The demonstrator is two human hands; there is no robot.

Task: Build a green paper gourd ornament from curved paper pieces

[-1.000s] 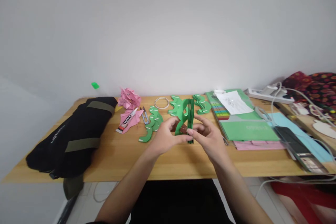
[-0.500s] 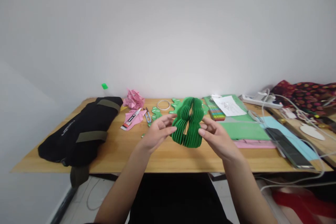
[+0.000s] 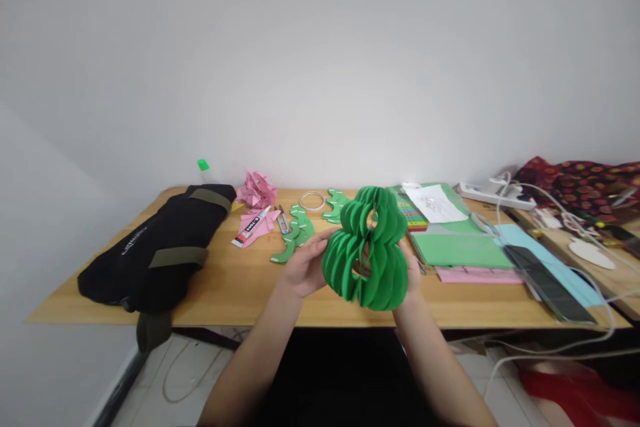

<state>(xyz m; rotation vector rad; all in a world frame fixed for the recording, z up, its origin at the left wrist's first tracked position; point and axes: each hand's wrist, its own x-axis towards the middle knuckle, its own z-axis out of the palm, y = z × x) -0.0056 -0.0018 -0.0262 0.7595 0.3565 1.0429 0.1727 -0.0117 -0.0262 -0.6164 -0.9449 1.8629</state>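
A green pleated paper gourd (image 3: 383, 273) is held up above the desk, its leaves fanned wide, with a gap down its middle. My left hand (image 3: 307, 267) supports it from the left, fingers partly behind the paper. On the right side my right hand (image 3: 413, 270) holds it too, most of its fingers hidden by the leaves. Several cut green paper pieces (image 3: 300, 223) with white marks on them lie behind my left hand. Beside them are thread snips (image 3: 283, 220) and a glue tube (image 3: 251, 227), which rests on pink paper.
A black bag (image 3: 160, 247) lies on the desk's left. Crumpled pink paper (image 3: 257, 190) and a ring (image 3: 312, 200) sit near the wall. Rightward are green paper sheets (image 3: 455, 250), a phone (image 3: 547, 283), a power strip (image 3: 497, 195) and loose white cables.
The paper gourd has fanned out wider and come lower and nearer to me. Both hands have moved with it, now more around its sides. More green pieces show behind the left hand.
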